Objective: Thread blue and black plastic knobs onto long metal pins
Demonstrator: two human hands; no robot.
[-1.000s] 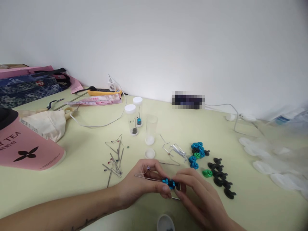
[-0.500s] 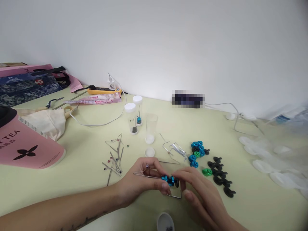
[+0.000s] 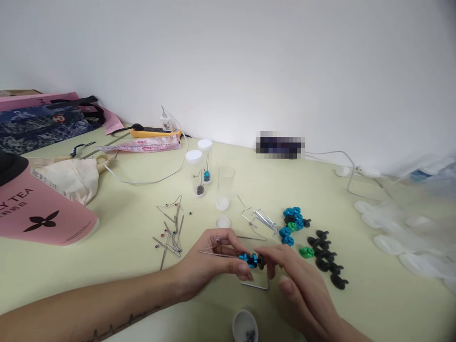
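Observation:
My left hand (image 3: 221, 256) pinches a blue metal piece (image 3: 248, 259) with a black disc (image 3: 261, 261) at its right end. A thin bent wire (image 3: 213, 252) with a small purple bead-like tip runs back over this hand. Curled beside the disc, my right hand (image 3: 297, 285) has its fingertips at the upper leg of an L-shaped metal rod (image 3: 254, 286). Its exact hold is partly hidden. Below both hands stands a small white cup (image 3: 245, 325) with tiny metal parts inside.
Bent wires (image 3: 173, 232) lie left; L-shaped rods (image 3: 265, 221) lie ahead. Blue pieces (image 3: 288, 232), a green piece (image 3: 307, 252) and black hooked pieces (image 3: 326, 256) sit right. Behind stand a clear tube (image 3: 225, 183) and capped tubes (image 3: 194, 175). A pink cup (image 3: 53, 209) is far left.
The L-shaped rod has shifted slightly, with more of its lower leg showing to the left. Both hands keep nearly the same place around the blue piece. The camera view has moved a little.

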